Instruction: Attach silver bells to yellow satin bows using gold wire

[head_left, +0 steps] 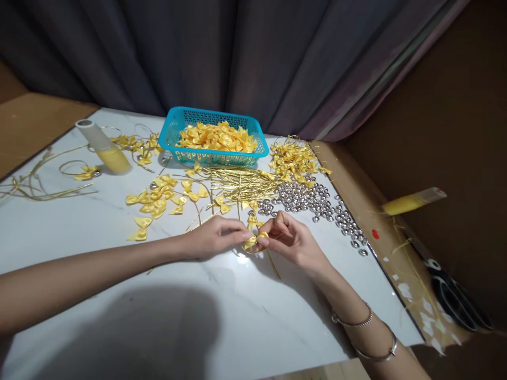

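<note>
Between my two hands is a small yellow ribbon bow (251, 243) with a thin gold wire tie curving below it. My left hand (216, 236) pinches the bow's left side. On its right side, the thumb and fingers of my right hand (291, 240) are closed on the same bow. Just beyond my fingers lie more loose yellow bows (224, 205). A pile of gold wire ties (243, 182) is behind them, and many silver bells or beads (304, 198) are spread to the right; their exact kind is too small to tell.
A blue plastic basket (214, 157) full of yellow bows stands at the back. Bows with wires are heaped (293, 158) beside it. A yellow-filled tube (113, 157) stands at left. Scissors (455, 301) and paper scraps (430, 319) lie past the white board's right edge.
</note>
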